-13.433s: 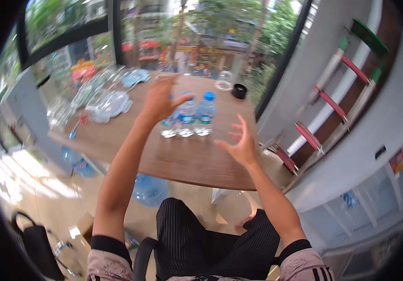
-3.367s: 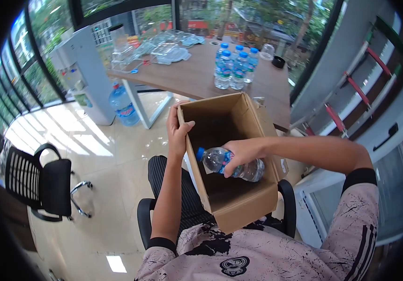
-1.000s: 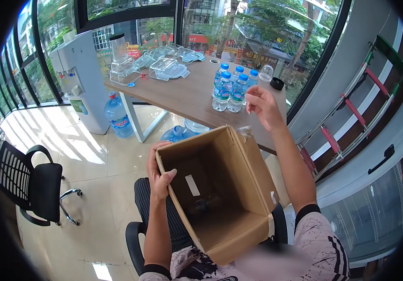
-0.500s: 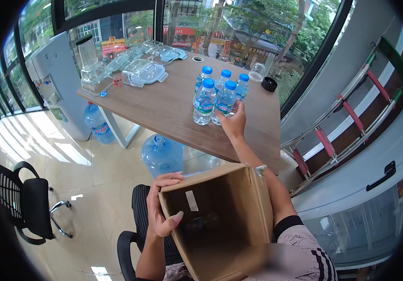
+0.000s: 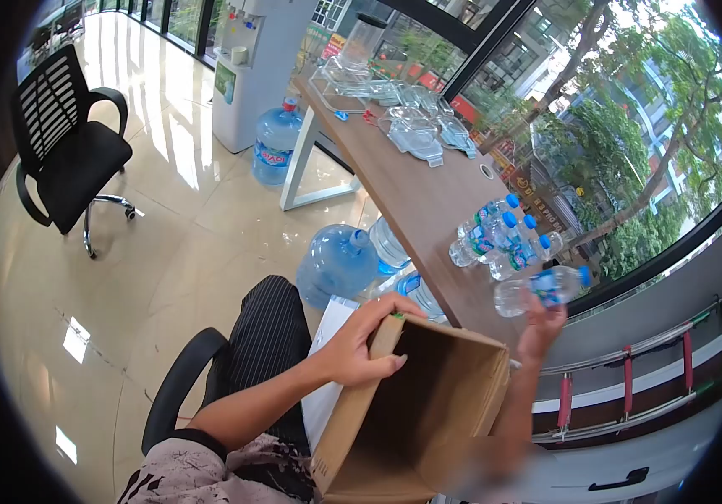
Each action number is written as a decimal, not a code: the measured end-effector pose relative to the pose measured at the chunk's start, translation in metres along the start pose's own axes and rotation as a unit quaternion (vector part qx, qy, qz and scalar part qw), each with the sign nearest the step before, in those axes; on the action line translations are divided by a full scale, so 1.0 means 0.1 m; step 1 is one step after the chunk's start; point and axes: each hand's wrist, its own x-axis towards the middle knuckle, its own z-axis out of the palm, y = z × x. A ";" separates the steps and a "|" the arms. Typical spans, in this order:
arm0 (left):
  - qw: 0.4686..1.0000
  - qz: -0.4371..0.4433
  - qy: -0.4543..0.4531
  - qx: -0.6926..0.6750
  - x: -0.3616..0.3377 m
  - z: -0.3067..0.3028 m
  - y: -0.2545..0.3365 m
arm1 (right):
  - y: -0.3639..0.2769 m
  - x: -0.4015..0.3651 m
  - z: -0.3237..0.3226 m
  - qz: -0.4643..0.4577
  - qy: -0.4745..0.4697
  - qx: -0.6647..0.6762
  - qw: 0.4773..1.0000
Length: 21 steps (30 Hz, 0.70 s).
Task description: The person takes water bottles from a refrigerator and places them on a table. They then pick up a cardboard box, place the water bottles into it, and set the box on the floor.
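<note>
My right hand (image 5: 539, 329) is closed around a clear water bottle (image 5: 510, 297) with a blue cap and a blue label. The bottle tilts sideways near the right side of the table, apart from the others. Several similar water bottles (image 5: 505, 262) stand grouped on the table just beyond it. With my left hand (image 5: 369, 340) I grip the left wall of an open cardboard box (image 5: 462, 382), thumb inside and fingers outside. The box rests at my lap with its opening facing up toward me. Deep shadow hides much of its inside.
The wooden table (image 5: 403, 193) carries glass containers (image 5: 415, 126) at its far end. Large water jugs (image 5: 336, 265) stand beneath it, near a water dispenser (image 5: 248, 76). An office chair (image 5: 75, 151) is at left, a ladder (image 5: 630, 386) at right.
My view has turned and tilted. The right hand has drawn one bottle away from the group and tipped it sideways. My left hand still grips the box.
</note>
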 end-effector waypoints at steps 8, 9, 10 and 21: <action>0.999 0.019 0.028 0.035 -0.10 -0.06 0.06 | -1.84 -0.62 0.24 0.005 -0.340 0.094 0.936; 0.999 0.019 0.025 0.039 -0.10 -0.07 0.07 | -1.85 -0.67 0.26 -0.027 -0.417 0.041 0.908; 0.998 0.029 0.029 0.037 -0.10 -0.06 0.08 | -1.86 -0.71 0.30 -0.058 -0.490 -0.014 0.870; 0.998 0.054 0.023 0.034 -0.12 0.08 0.19 | -1.48 -1.20 1.04 0.150 -0.790 -0.333 0.492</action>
